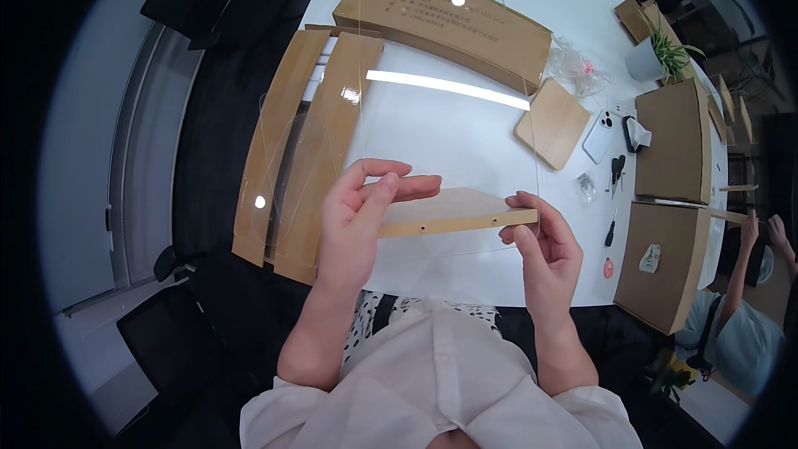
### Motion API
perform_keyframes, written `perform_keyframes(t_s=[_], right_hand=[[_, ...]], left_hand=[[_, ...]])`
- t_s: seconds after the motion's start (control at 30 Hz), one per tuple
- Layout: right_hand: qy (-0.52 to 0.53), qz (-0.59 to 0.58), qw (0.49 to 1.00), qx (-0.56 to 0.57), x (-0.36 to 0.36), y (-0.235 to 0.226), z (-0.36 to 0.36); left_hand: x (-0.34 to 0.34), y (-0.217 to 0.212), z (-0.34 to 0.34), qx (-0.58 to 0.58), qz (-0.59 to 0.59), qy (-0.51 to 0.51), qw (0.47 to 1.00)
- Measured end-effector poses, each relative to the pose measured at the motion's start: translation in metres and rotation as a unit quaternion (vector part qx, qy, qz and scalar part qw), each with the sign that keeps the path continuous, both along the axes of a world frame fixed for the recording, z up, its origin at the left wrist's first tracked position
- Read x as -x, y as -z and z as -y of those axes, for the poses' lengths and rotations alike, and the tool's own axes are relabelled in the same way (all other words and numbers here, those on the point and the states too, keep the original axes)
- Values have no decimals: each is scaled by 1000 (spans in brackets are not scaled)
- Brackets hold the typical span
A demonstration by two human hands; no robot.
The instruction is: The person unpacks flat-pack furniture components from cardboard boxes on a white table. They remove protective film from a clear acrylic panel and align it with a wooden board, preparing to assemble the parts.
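A pale wooden board (460,223) lies across between my hands, its narrow edge toward me with two small dark holes. My left hand (359,214) is around the board's left end, which the palm hides; the thumb and front fingers reach above it. At the other end, my right hand (544,254) grips the board between thumb and fingers. A large clear sheet with rounded corners (449,86) spreads over the tabletop beyond my hands, traced by thin edges and a bright light reflection. Whether my fingers also touch the sheet cannot be told.
A long cardboard box (445,25) lies at the back of the white table (573,274). Open carton flaps (337,133) stand at left. Right are a wooden panel (553,125), phone (598,137), screwdrivers (613,220), cartons (665,262) and a potted plant (647,60). Another person (740,324) works far right.
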State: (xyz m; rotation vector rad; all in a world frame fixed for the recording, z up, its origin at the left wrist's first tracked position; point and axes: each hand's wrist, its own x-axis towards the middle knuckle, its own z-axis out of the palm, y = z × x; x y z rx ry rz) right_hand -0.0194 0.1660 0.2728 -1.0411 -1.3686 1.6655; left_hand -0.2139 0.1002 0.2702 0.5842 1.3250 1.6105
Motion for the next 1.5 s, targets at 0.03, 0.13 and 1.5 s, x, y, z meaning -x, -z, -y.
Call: perform_keyframes(t_s=[0.03,0.13,1.5], right_hand=[[-13,2,1000,-9,-2,1,1],[-35,4,999,-41,-5,5,0],[-51,175,745,-641,-20,-107,1]], left_hand=[[-1,1,0,-4,-3,-3,1000],[-3,2,1,-16,-11,-13,1000],[-28,36,5,-97,-196,-145,965]])
